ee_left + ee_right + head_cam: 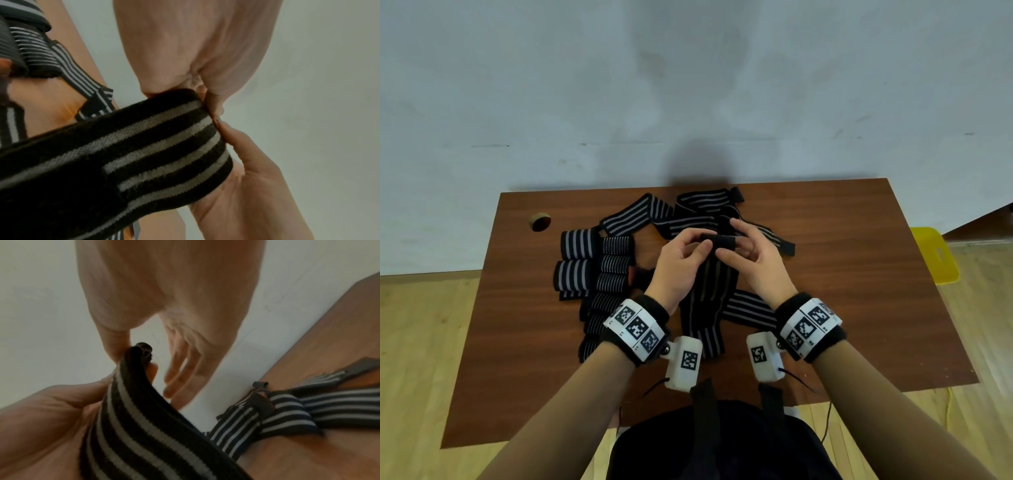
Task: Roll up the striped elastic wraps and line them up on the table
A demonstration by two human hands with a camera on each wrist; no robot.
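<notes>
Both hands hold one black elastic wrap with grey stripes (708,294) above the middle of the table. Its top end is curled into a small tight roll (717,241) (144,348). My left hand (685,255) (195,48) grips the roll's left side. My right hand (748,253) (174,296) pinches the right side with its thumb, the other fingers loosely spread. The rest of the held wrap (144,154) (133,426) hangs down to the table. Several rolled wraps (578,245) lie in rows on the left. Unrolled wraps (637,214) lie tangled at the back.
The brown wooden table (842,291) has a round cable hole (540,222) at the back left. More flat wraps (750,308) lie under my right wrist. A yellow object (935,255) stands on the floor to the right. A dark bag (722,442) sits at the near edge.
</notes>
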